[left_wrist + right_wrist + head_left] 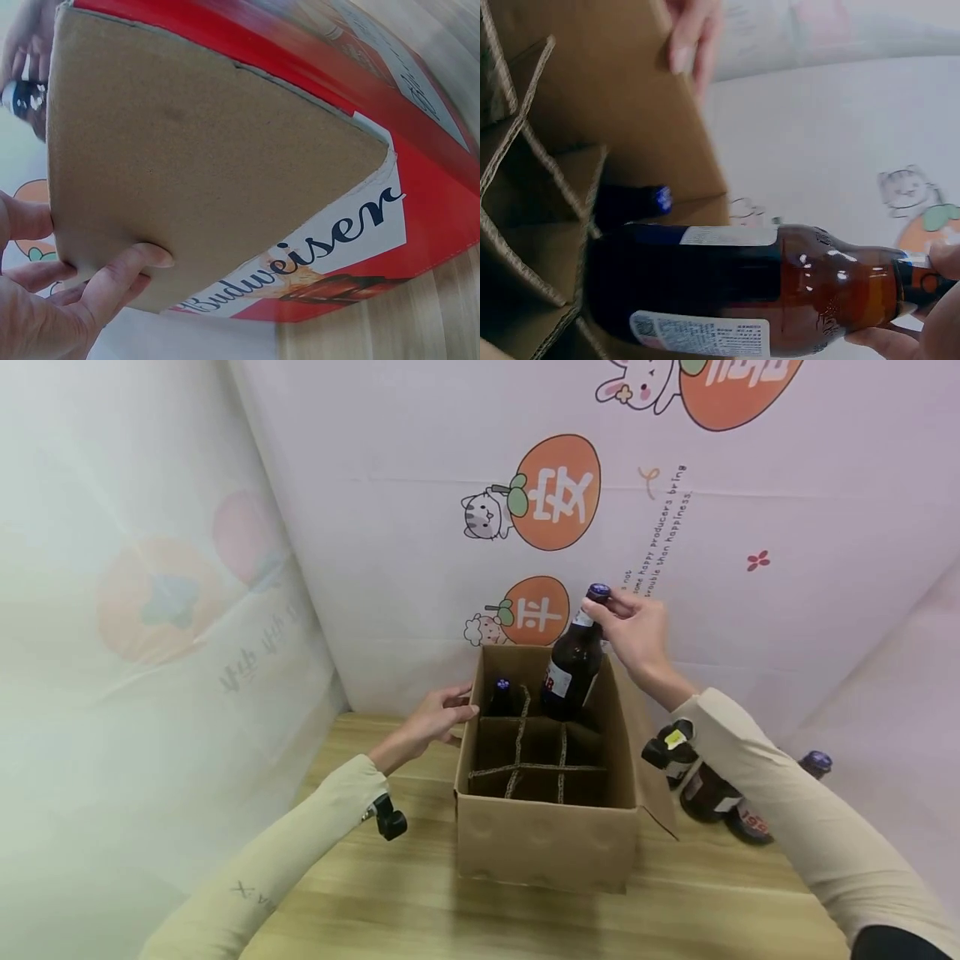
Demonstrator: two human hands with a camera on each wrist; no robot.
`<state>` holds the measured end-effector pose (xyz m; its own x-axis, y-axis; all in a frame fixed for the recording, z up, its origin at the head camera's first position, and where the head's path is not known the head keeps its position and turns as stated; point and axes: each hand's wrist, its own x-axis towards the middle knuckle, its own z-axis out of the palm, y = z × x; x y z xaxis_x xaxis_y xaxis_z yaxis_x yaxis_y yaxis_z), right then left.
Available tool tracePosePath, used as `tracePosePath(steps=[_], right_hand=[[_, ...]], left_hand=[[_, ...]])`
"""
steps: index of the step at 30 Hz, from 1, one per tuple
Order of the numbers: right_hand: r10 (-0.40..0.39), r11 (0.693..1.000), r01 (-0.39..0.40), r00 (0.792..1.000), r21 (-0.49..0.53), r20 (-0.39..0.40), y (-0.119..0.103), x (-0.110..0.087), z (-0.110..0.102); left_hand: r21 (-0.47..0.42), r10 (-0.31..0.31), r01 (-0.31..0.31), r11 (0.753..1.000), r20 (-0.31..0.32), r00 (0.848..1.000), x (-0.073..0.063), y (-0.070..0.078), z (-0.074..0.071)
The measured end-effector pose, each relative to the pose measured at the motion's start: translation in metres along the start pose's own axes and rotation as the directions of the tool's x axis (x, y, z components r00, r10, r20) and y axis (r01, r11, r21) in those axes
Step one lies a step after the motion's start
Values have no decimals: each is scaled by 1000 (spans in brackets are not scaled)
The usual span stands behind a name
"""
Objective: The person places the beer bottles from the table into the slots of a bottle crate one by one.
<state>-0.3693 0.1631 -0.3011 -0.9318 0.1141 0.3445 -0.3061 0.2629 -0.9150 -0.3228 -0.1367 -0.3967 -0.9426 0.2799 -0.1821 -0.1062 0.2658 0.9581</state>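
My right hand (637, 631) holds a brown beer bottle (573, 664) by its neck, blue cap up. The bottle leans slightly, its base down in the back right compartment of a cardboard box (547, 843). In the right wrist view the bottle's labels (705, 334) show, but its base is hidden. My left hand (442, 714) grips the box's left rim near the back corner; in the left wrist view a digit presses the bare brown flap (202, 150). Another blue-capped bottle (502, 693) stands in the back left compartment.
Cardboard dividers (540, 767) split the box into several compartments. Several more bottles (705, 793) stand on the wooden table (360, 893) to the right, partly behind my right forearm. An open flap (656, 777) juts from the box's right side. A printed cloth wall (412, 568) rises behind.
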Motion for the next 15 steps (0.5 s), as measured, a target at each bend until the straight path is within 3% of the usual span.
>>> tracePosePath(steps=[9, 15], right_hand=[[-134, 985, 131, 991, -114, -14, 42, 9, 34], [-173, 974, 173, 985, -147, 11, 48, 15, 46]], left_hand=[[-19, 1, -1, 1000, 11, 1000, 1, -6, 1], [-28, 12, -12, 1000, 13, 1000, 2, -2, -1]])
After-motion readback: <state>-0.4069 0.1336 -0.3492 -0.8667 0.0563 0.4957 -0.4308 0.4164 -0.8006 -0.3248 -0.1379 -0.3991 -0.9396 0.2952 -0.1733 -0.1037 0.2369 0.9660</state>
